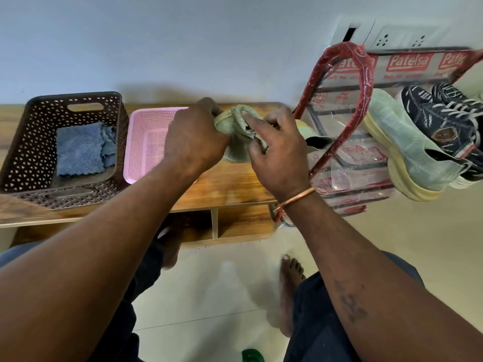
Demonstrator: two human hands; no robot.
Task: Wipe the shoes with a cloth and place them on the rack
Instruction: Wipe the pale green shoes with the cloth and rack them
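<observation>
A pale green shoe (236,154) with a yellow sole lies on the wooden table (230,184), mostly hidden by my hands. My left hand (196,142) grips its left end. My right hand (277,152) presses a greenish cloth (245,120) onto the shoe's top. To the right stands the rack (339,82), wrapped in red and clear plastic. It holds a matching pale green shoe (402,145) and two dark denim sneakers (441,124).
A brown perforated basket (34,152) at the table's left holds a folded blue cloth (81,150). A pink basket (141,150) stands beside it. Wall sockets (402,37) are above the rack. My bare feet (290,291) rest on the tiled floor.
</observation>
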